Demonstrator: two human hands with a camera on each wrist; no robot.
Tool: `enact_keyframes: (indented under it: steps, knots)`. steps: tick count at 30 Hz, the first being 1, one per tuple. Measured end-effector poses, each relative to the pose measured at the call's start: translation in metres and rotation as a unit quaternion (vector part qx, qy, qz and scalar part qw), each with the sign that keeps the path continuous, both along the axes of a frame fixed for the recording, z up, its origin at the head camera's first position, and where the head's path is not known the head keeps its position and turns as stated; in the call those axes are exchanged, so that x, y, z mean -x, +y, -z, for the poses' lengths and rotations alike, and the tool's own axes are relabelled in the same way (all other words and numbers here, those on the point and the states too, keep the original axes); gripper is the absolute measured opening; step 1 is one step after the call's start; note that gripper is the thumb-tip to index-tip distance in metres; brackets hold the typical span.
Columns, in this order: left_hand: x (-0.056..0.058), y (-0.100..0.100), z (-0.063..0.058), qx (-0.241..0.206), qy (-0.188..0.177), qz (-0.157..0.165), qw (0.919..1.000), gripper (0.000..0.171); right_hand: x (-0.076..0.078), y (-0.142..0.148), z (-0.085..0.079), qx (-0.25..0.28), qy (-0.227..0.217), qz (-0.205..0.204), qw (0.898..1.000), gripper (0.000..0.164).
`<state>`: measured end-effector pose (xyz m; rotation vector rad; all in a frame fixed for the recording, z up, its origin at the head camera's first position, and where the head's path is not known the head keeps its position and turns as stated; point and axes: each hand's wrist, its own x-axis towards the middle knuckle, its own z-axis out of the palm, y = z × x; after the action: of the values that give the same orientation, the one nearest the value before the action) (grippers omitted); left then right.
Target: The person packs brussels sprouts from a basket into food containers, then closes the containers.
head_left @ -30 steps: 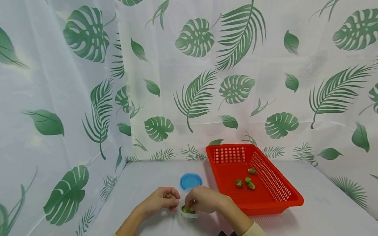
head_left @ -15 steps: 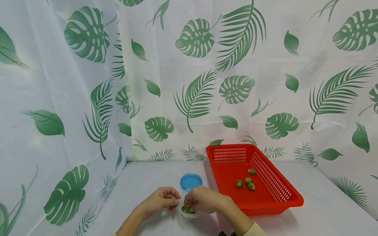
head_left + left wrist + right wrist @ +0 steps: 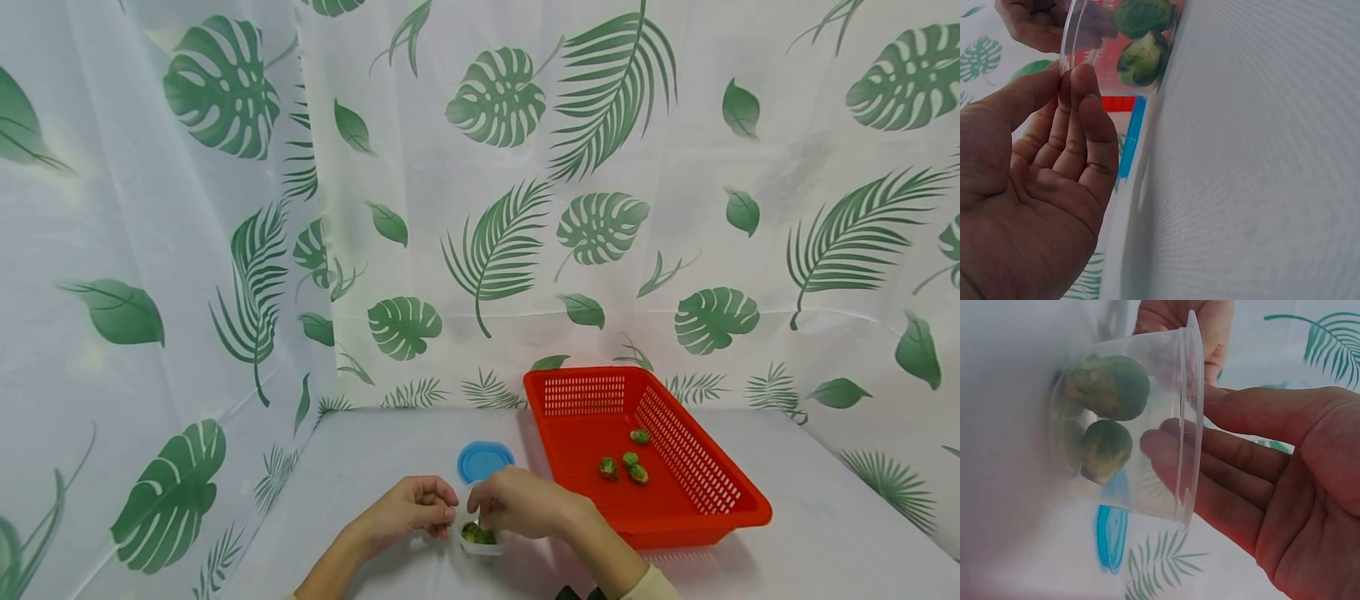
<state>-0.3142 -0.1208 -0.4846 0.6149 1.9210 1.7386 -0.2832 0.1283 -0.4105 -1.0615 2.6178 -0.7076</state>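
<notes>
A small clear plastic container (image 3: 1154, 450) stands upright on the white table, with Brussels sprouts (image 3: 1107, 450) lying on its bottom. In the left wrist view, my left hand (image 3: 1047, 181) pinches the container's rim between thumb and fingertips. My right hand (image 3: 521, 502) reaches over the container from the right. Seen through the clear wall in the right wrist view, the right fingers (image 3: 1160, 450) dip inside, apart from the sprouts and holding nothing. Its thumb is near the rim.
Just behind the container lies a blue lid (image 3: 486, 462). To the right is a red perforated basket (image 3: 675, 529), with several loose Brussels sprouts (image 3: 630, 459) on its floor. A leaf-patterned curtain (image 3: 510, 250) hangs behind and along the left side.
My right hand has risen slightly, its fingers drawing away from the sprouts, which now show more plainly. The left hand keeps its place at the rim.
</notes>
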Motion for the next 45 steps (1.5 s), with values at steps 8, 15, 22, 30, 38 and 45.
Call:
enact_keyframes:
  steps: [8, 15, 22, 30, 38, 45]
  knots:
    - [0.001, 0.000, 0.001, -0.003, 0.002, 0.003, 1.0000, 0.025, 0.000, 0.004, -0.005, 0.024, 0.005, 0.000, 1.000, 0.020]
    - [0.001, 0.000, 0.001, 0.000, 0.002, 0.001, 1.0000, 0.023, 0.001, 0.012, -0.013, 0.045, 0.013, 0.011, 0.999, 0.019]
    - [0.001, 0.000, 0.001, -0.001, 0.000, 0.001, 1.0000, 0.028, 0.004, 0.016, -0.018, 0.053, 0.033, 0.020, 0.998, 0.022]
    - [0.001, 0.000, 0.001, -0.002, -0.002, 0.002, 1.0000, 0.027, 0.004, 0.023, -0.025, 0.075, 0.046, 0.036, 0.995, 0.024]
    - [0.000, -0.001, 0.000, -0.001, 0.003, 0.001, 1.0000, 0.026, 0.007, 0.035, -0.030, 0.092, 0.071, 0.063, 0.991, 0.026]
    - [-0.001, 0.000, -0.001, 0.003, 0.000, -0.001, 1.0000, 0.027, 0.004, 0.044, -0.034, 0.133, 0.072, 0.081, 0.985, 0.026]
